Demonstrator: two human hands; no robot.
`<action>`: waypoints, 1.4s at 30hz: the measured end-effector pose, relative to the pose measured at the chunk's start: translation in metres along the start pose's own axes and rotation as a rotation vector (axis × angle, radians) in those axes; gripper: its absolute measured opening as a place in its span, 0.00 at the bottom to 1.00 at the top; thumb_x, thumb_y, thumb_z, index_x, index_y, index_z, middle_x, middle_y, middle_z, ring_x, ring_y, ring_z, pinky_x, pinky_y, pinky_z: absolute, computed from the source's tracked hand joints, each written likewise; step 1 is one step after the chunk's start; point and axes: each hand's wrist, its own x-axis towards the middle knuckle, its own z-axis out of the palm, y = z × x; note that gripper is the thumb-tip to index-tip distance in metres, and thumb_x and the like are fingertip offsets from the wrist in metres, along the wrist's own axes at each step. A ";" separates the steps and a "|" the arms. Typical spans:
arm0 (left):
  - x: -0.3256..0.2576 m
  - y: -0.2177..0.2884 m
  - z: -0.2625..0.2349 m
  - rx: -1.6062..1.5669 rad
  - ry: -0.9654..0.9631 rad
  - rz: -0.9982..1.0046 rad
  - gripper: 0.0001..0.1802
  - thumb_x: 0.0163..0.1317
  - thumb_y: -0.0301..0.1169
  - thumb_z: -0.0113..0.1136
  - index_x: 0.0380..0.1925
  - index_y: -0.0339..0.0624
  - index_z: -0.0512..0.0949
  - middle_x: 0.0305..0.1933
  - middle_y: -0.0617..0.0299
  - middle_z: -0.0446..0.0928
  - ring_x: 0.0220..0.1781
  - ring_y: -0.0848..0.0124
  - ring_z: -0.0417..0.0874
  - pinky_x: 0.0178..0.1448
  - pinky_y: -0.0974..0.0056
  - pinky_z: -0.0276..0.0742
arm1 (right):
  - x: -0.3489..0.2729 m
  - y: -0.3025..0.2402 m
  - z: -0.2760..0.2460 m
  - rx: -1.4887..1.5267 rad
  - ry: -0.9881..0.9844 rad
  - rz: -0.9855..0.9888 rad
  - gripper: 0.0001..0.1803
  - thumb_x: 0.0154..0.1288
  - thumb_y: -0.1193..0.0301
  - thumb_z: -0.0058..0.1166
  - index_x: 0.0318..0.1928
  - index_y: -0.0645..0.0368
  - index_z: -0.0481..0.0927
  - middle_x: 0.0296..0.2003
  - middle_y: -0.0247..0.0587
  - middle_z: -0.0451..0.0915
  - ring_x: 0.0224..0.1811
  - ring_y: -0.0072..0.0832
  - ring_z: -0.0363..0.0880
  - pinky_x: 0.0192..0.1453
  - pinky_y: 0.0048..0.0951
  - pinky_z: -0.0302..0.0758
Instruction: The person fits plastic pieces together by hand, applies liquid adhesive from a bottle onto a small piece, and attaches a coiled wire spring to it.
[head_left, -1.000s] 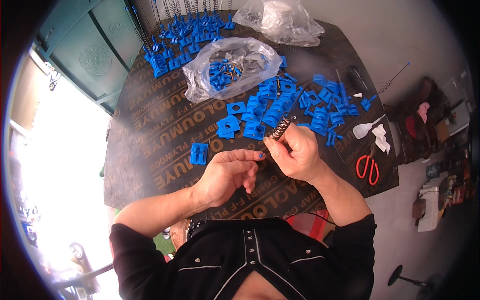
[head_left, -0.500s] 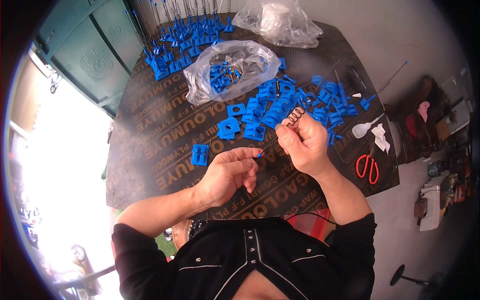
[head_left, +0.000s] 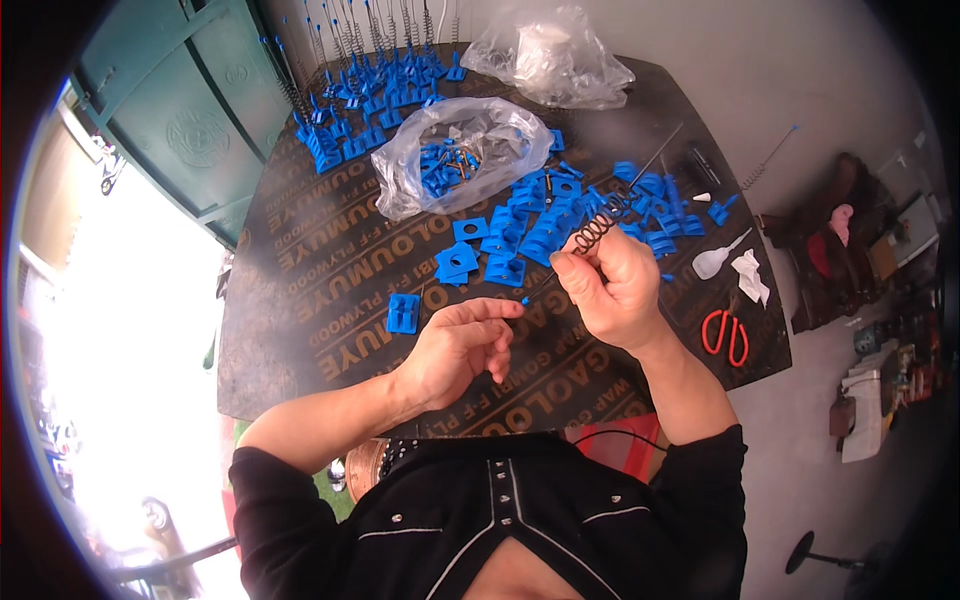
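Observation:
My right hand [head_left: 612,292] is closed, thumb against fingers, round a dark metal wire with a coil spring [head_left: 597,232] in its middle. One straight end of the wire slants up and away over the blue parts. Its other end points down toward my left hand and carries a small blue tip [head_left: 526,301]. My left hand [head_left: 462,345] has its index finger stretched out beside that tip, thumb below it and the other fingers loosely curled; nothing shows gripped in it. Whether the index fingertip touches the blue tip, I cannot tell. A blue clip-like block [head_left: 403,314] lies left of this hand.
Several blue plastic parts [head_left: 507,232] lie mid-table. Behind them an open plastic bag [head_left: 385,190] holds small blue pieces and screws. Finished-looking spring pieces on blue bases [head_left: 380,85] stand at the far left. Red-handled scissors [head_left: 724,337], a white squeeze bottle [head_left: 712,262] and crumpled tissue [head_left: 750,276] lie right.
The blue tip has come slightly away from my left index finger. More of the coil and the wire's far end now show beyond my right hand. The view has shifted slightly.

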 end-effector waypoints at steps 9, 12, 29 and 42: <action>-0.004 0.000 0.003 0.085 0.018 0.026 0.13 0.65 0.23 0.47 0.49 0.30 0.70 0.28 0.61 0.72 0.25 0.71 0.73 0.32 0.66 0.71 | 0.004 -0.021 -0.007 -0.094 -0.012 -0.250 0.06 0.63 0.76 0.57 0.30 0.65 0.75 0.19 0.36 0.73 0.16 0.23 0.70 0.19 0.24 0.63; -0.008 0.001 0.006 0.145 0.047 0.058 0.13 0.64 0.23 0.47 0.47 0.30 0.71 0.28 0.61 0.72 0.24 0.72 0.73 0.30 0.67 0.72 | -0.001 -0.030 -0.008 -0.008 -0.007 -0.226 0.06 0.64 0.76 0.56 0.30 0.66 0.75 0.21 0.37 0.73 0.16 0.22 0.70 0.19 0.24 0.64; -0.050 -0.007 0.013 0.028 0.119 0.190 0.09 0.64 0.22 0.47 0.42 0.32 0.73 0.27 0.59 0.72 0.22 0.71 0.72 0.29 0.67 0.71 | 0.005 -0.070 -0.012 -0.121 -0.045 -0.230 0.13 0.53 0.84 0.59 0.22 0.61 0.67 0.13 0.35 0.71 0.12 0.21 0.73 0.16 0.22 0.64; -0.067 -0.009 0.010 -0.015 0.139 0.240 0.08 0.63 0.22 0.48 0.40 0.32 0.74 0.26 0.59 0.72 0.22 0.71 0.71 0.28 0.66 0.70 | 0.008 -0.074 -0.002 -0.098 -0.003 -0.201 0.17 0.54 0.83 0.60 0.20 0.59 0.63 0.11 0.33 0.71 0.12 0.17 0.73 0.15 0.19 0.64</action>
